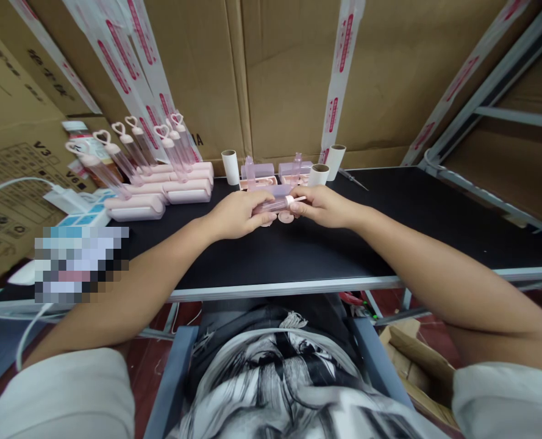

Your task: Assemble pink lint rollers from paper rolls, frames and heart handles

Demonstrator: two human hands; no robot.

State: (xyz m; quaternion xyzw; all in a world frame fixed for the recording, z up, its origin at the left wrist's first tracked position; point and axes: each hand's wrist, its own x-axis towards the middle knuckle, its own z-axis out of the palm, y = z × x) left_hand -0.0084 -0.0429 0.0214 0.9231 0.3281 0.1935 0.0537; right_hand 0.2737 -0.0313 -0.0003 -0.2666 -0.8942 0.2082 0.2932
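Mid-worktop [389, 244], just above the surface: small clear pink tube [275, 205] held level between both hands. Left hand [236, 214] wraps the barrel, right hand [323, 206] pinches the cap end. Looks light, rigid, smooth plastic, likely slippery; grip the barrel, not the thin tip.

sleeves: short, off-white, plain; left sleeve [64, 396] at 7 o'clock of frame, right sleeve [508, 399] at 5 o'clock
forearms: bare below the sleeves, no watch or bands visible
left hand [236, 214]: bare, no glove, no ring seen
right hand [328, 207]: bare, no glove
shirt front [275, 390]: at 6 o'clock, white with black-grey brushy print
lap: dark fabric above the print
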